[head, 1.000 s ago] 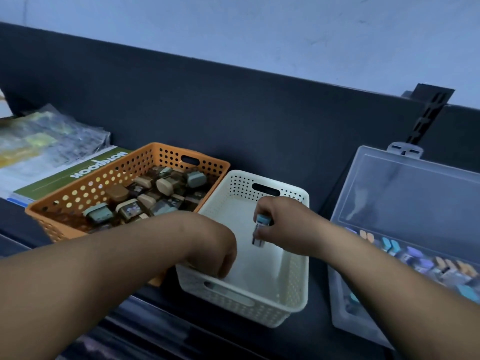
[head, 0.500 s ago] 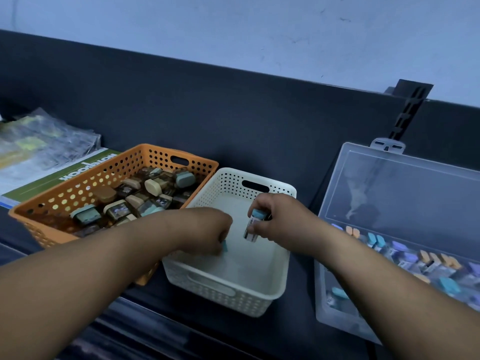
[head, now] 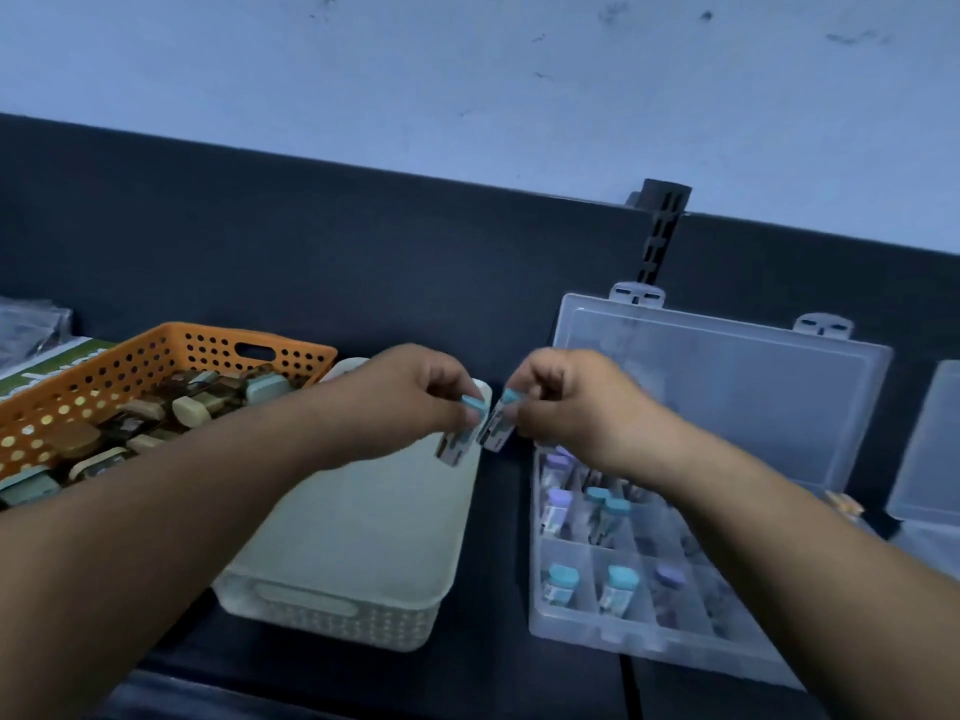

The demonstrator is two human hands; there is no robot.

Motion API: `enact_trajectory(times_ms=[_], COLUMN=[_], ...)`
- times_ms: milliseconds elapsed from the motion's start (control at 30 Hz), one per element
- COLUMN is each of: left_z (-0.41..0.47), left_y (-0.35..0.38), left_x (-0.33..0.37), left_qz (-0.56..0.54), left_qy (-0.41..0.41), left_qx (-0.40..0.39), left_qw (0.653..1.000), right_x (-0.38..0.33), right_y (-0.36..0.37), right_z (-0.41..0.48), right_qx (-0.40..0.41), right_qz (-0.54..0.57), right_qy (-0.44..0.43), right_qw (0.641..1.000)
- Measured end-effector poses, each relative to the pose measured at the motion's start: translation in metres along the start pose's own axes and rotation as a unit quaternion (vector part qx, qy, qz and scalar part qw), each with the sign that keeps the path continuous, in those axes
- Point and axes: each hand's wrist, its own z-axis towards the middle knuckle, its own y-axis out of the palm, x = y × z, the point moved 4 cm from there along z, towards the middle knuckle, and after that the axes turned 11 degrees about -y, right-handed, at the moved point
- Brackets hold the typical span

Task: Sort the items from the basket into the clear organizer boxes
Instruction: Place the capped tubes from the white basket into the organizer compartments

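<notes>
Left hand [head: 410,402] and right hand [head: 566,402] each pinch a teal-capped vial [head: 460,433] [head: 498,426] over white basket's [head: 332,610] far-right corner.

Left hand [head: 415,402] has lifted out of the white basket [head: 363,537] and now holds a teal-capped vial [head: 460,431] (previously none). Right hand [head: 566,402] has raised its vial [head: 498,423] alongside.

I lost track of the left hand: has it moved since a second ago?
Yes. The left hand, then low inside the white basket, has risen toward its far right corner, holding a blue-capped vial.
</notes>
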Motion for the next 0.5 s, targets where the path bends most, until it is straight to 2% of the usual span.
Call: enact_trajectory(times_ms=[200, 300, 433, 500], left_z=[0.017, 0.024, 0.028, 0.029], left_y=[0.034, 0.052, 0.072, 0.080], left_x=[0.061, 0.079, 0.092, 0.098], left_qz=[-0.036, -0.005, 0.053, 0.049], left_qy=[0.069, 0.081, 0.075, 0.063], left_qx=[0.028, 0.023, 0.031, 0.030], left_qw=[0.997, 0.996, 0.995, 0.996], right_x=[0.017, 0.026, 0.041, 0.048], right_y=[-0.076, -0.101, -0.121, -0.129], right_z=[-0.034, -0.052, -0.073, -0.082], right_qx=[0.087, 0.104, 0.129, 0.142], right_qz=[0.012, 0.031, 0.028, 0.026], right_qy=[0.029, 0.054, 0.091, 0.102], right_qw=[0.996, 0.993, 0.987, 0.984])
